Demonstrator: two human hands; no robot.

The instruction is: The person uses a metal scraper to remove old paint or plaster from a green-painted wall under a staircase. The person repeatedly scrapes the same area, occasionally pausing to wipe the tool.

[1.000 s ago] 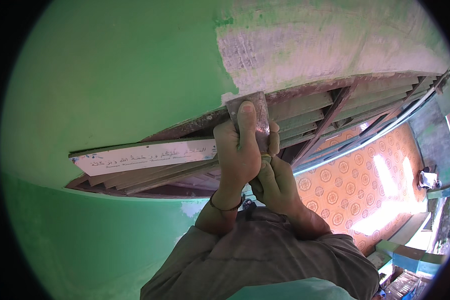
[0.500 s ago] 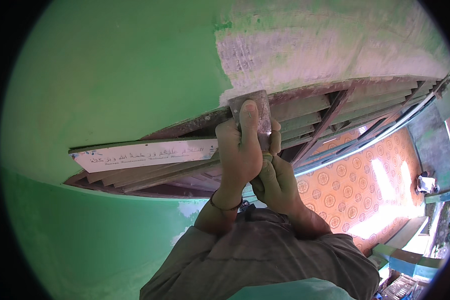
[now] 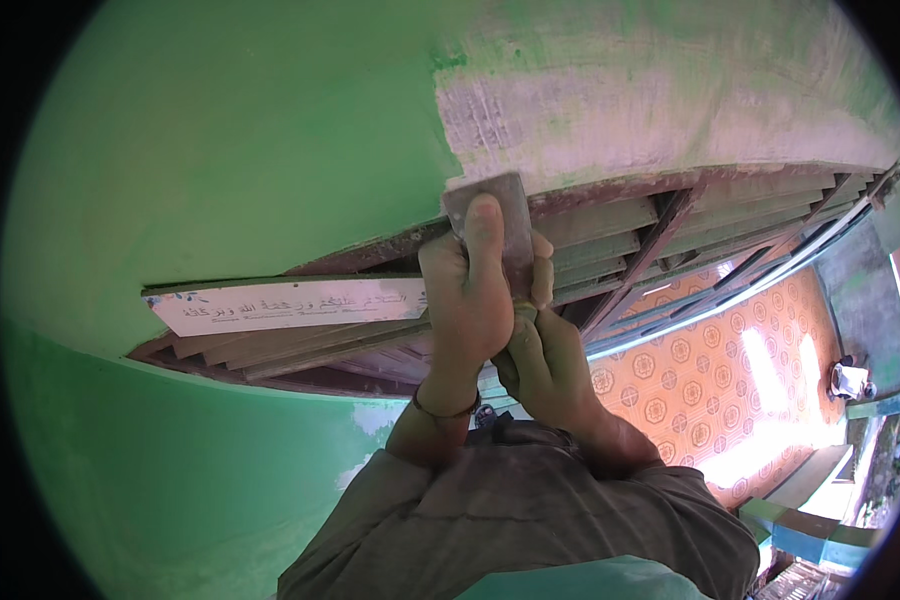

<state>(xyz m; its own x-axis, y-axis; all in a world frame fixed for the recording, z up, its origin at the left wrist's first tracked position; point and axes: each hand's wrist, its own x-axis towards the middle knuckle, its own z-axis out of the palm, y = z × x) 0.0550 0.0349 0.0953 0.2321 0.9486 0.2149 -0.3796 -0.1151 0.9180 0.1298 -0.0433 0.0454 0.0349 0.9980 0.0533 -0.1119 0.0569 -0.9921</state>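
Both of my hands grip a scraper [image 3: 516, 228] with a broad, flat metal blade. My left hand [image 3: 465, 300] is wrapped round the blade, its thumb stretched along the face. Below it, my right hand [image 3: 550, 365] is closed round the handle, which is mostly hidden; a yellowish bit shows between the hands. The blade's far edge lies at the green wall [image 3: 270, 130], by the lower left corner of a pale patch [image 3: 590, 120] where the green paint is gone. Just beneath runs a brown wooden frame [image 3: 610, 188].
A white sign board [image 3: 290, 308] leans out from the slatted vent [image 3: 590, 245] left of my hands. Patterned orange floor tiles [image 3: 670, 370] lie far below on the right. A white object [image 3: 850, 380] sits at the floor's far edge.
The scraper and both hands have shifted slightly left, with the blade a little higher in the picture. My grip looks the same.
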